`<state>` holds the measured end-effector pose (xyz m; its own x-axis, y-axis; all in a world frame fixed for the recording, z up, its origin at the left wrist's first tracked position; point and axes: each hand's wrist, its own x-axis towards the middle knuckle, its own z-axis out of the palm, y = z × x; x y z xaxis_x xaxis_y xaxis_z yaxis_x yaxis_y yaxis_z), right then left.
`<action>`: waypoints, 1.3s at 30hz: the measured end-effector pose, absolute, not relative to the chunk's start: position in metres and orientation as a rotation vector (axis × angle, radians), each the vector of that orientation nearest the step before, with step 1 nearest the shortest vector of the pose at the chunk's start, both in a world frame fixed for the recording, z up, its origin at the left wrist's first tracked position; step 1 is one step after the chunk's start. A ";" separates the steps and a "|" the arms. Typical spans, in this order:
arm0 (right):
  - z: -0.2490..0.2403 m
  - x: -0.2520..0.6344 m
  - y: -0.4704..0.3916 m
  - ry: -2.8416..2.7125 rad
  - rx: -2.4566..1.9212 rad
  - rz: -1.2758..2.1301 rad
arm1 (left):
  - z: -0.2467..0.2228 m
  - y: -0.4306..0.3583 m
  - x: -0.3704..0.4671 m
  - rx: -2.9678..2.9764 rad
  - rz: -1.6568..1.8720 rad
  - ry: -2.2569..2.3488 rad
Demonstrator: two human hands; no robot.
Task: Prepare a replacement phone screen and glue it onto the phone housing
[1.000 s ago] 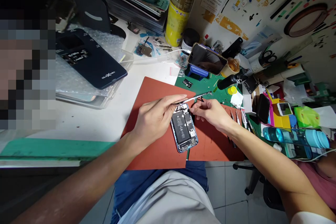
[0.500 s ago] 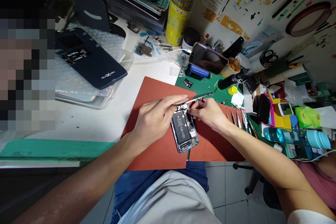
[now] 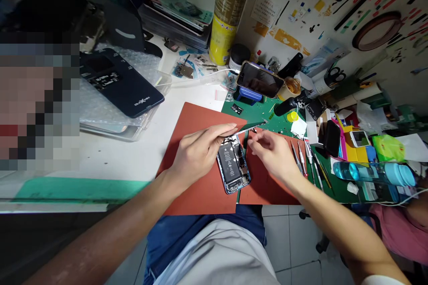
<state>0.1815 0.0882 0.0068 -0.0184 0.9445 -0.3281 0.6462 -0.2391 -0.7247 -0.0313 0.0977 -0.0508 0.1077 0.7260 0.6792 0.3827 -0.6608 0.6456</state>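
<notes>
An opened phone [image 3: 232, 164] lies on the reddish-brown mat [image 3: 200, 196], its dark battery and inner parts facing up. At its top end a thin panel [image 3: 245, 130] is raised on edge, seen nearly edge-on. My left hand [image 3: 199, 151] holds this panel between thumb and fingers, beside the phone's upper left. My right hand [image 3: 272, 151] is just right of the phone, fingers curled and tips together near the panel's right part. Whether something small is between those fingertips is too small to tell.
A propped phone [image 3: 260, 79] stands behind the mat, with a yellow spray can [image 3: 227, 18] behind it. Tweezers and drivers [image 3: 302, 158] lie right of my right hand, near a blue bottle [image 3: 374, 173]. Another person's pink sleeve [image 3: 397, 231] shows at right.
My right hand has moved right, away from the opened phone's upper edge. My left hand still holds the raised panel. The view has shifted slightly.
</notes>
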 end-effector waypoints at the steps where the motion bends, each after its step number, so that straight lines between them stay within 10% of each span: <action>1: 0.008 0.182 0.068 -1.657 -1.888 1.012 | -0.051 0.098 -0.031 2.090 1.560 1.081; 12: -0.037 0.130 -0.026 -1.957 -1.937 0.323 | -0.044 0.098 -0.038 2.508 1.399 0.975; 39: -0.002 0.233 0.024 -2.156 -1.130 0.383 | 0.015 0.044 -0.027 3.269 0.684 1.055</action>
